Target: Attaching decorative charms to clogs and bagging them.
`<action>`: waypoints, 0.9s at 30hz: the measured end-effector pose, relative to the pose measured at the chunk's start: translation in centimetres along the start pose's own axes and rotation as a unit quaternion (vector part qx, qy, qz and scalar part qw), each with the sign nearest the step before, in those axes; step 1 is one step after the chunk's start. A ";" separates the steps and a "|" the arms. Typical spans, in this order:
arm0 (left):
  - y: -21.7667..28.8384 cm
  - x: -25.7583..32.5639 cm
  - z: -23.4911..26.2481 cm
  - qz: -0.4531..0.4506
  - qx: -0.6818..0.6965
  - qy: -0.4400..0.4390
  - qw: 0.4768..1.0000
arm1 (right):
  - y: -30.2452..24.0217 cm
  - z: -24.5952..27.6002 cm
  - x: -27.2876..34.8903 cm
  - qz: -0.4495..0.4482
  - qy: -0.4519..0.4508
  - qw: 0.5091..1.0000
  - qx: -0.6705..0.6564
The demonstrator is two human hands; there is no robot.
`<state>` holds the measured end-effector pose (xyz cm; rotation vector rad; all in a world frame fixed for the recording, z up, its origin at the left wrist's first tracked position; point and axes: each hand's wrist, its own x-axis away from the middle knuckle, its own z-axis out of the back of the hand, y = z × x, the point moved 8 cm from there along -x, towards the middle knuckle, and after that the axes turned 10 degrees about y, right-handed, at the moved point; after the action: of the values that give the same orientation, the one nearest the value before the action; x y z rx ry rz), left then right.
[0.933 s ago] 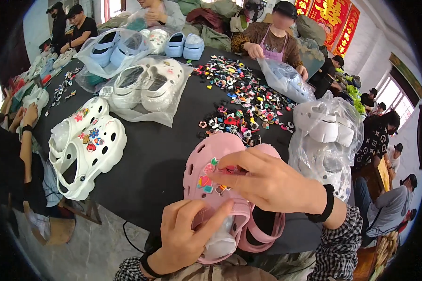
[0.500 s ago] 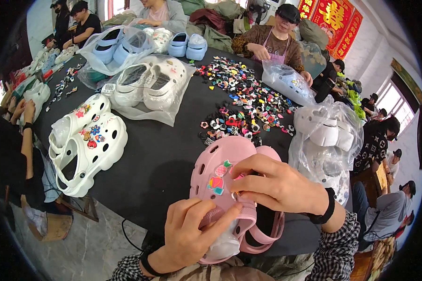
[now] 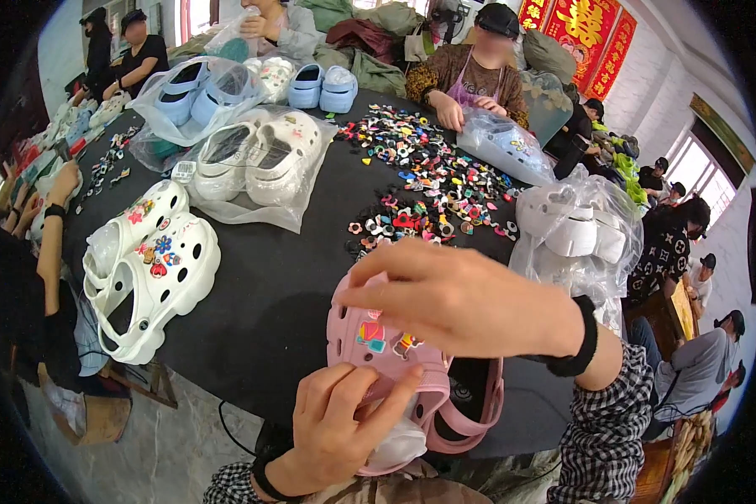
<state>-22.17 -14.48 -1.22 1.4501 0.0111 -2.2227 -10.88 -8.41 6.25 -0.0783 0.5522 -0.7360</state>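
A pink clog (image 3: 395,366) with holes in its upper is held close to me, its toe pointing away. My left hand (image 3: 338,420) grips it near the heel opening, thumb and fingers on the upper. Over the toe bends my right hand (image 3: 458,296), fingers curled down; whatever they pinch is hidden. Between the hands show a pink and teal charm (image 3: 371,336) and a multicoloured figure charm (image 3: 407,344) fixed on the upper. A second pink clog (image 3: 477,412) lies behind, partly covered. White wrapping (image 3: 395,449) fills the heel.
Loose charms (image 3: 420,181) are heaped mid-table. White clogs with charms (image 3: 155,265) stand left; bagged white clogs (image 3: 256,160) lie beyond them, more bagged white clogs (image 3: 575,227) at right. A person (image 3: 475,76) across the table handles a bagged blue pair (image 3: 504,143).
My right hand has moved from the charms toward the toe, uncovering the figure charm. My left hand keeps its hold. The person across now has both hands by the blue pair's bag.
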 end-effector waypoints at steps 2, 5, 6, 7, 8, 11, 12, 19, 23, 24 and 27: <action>-0.2 0.3 -0.1 0.023 -0.008 -0.016 1.000 | -0.3 -1.5 0.5 0.034 -0.016 0.999 0.033; -0.8 0.3 -0.5 0.039 0.001 -0.023 0.999 | -0.7 -2.5 1.0 0.058 -0.033 0.995 0.071; -0.9 0.3 -0.5 0.040 -0.001 -0.023 0.999 | -0.7 -2.7 0.9 0.039 -0.057 0.996 0.060; -1.0 0.3 -0.6 0.044 -0.003 -0.028 0.999 | -0.6 -2.9 0.9 0.019 -0.082 0.995 0.050; -1.1 0.4 -0.8 0.047 -0.005 -0.033 0.998 | -0.7 -3.0 0.9 0.019 -0.083 0.995 0.048; -0.5 0.1 -0.4 0.040 0.004 -0.031 0.999 | -1.3 -2.6 1.1 0.007 -0.074 0.995 0.072; -0.5 0.1 -0.3 0.041 0.004 -0.032 0.999 | -1.1 -2.4 1.0 -0.013 -0.082 0.995 0.055; -0.9 0.2 -0.6 0.033 -0.011 -0.048 0.998 | -0.2 -2.1 0.8 -0.056 -0.043 0.997 -0.038; -2.1 0.3 -0.8 0.060 0.012 -0.044 0.997 | 0.5 -2.9 2.3 -0.114 -0.005 0.993 -0.019; -1.9 0.1 -0.9 0.065 0.004 -0.042 0.997 | 1.0 -2.3 2.6 -0.137 0.021 0.990 -0.020; -2.2 0.2 -1.1 0.078 0.012 -0.045 0.996 | 3.2 -0.3 3.1 -0.162 0.072 0.984 0.002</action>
<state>-22.15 -12.28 -2.40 1.3152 -0.1549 -2.1640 -7.20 -8.01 3.73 -0.1138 0.6854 -1.0665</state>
